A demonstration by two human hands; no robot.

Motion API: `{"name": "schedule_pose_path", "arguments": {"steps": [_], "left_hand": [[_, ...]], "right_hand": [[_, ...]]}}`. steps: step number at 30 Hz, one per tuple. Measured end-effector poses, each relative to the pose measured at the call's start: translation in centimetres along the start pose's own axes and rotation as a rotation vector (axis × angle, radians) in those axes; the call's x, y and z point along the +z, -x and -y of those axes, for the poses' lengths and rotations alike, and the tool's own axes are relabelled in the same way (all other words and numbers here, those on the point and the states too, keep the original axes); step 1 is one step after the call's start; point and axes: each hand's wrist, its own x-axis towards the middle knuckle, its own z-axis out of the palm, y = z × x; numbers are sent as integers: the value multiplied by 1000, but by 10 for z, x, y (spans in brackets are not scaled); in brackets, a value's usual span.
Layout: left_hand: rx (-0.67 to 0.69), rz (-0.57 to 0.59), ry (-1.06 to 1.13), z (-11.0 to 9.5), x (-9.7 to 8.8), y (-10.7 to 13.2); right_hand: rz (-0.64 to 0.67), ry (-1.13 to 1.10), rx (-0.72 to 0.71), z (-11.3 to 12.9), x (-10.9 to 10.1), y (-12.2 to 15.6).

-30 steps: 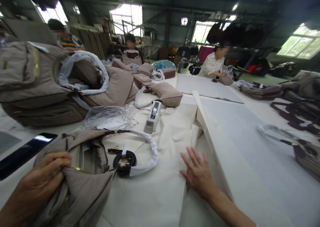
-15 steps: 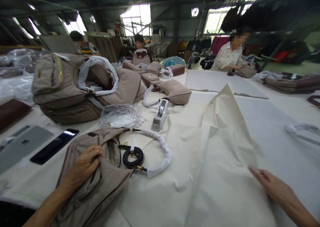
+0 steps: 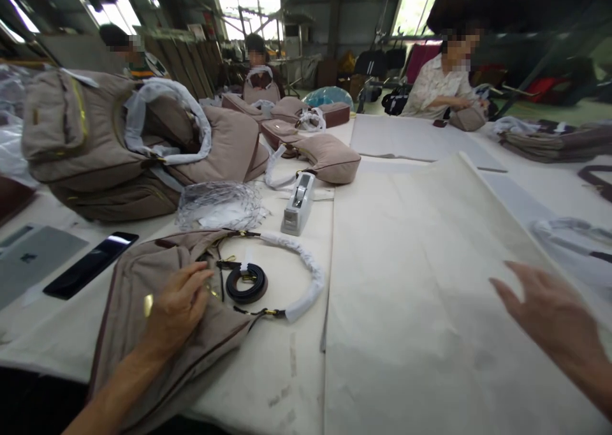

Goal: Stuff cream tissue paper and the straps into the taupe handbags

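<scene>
"Which parts can't you make out?"
"The right hand [image 3: 549, 317] — it's blurred, and its arm [image 3: 598, 381] leaves at the right edge."
"And the left hand [image 3: 176, 304]?"
"It hides part of the handbag [image 3: 138, 269] — the pale sheet [image 3: 406, 294] runs past the bottom edge."

A bag workshop (handbags [image 3: 136, 272] along a worktable [image 3: 258, 365], co-workers [image 3: 433, 84] beyond)

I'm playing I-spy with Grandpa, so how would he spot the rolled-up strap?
On the white table, find the taupe bag under the left hand. Its white-wrapped handle loops out rightward; inside that loop lies the strap, the only dark, tight coil there.
</scene>
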Motion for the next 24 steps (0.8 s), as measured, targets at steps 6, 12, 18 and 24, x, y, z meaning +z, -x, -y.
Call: {"name": "schedule_pose_path", "arguments": {"steps": [6, 12, 18, 24], "left_hand": [[5, 91, 422, -107, 32, 5], [-186, 222, 763, -143, 47, 25], [-592, 652, 956, -176, 55, 41], [-656, 677, 1049, -220, 75, 52]], "right_hand": [[417, 2, -475, 212, 58, 87], [615, 255, -397, 237, 80, 70], [656, -15, -402, 203, 88, 57], [668, -191, -346, 196, 92, 58]]}}
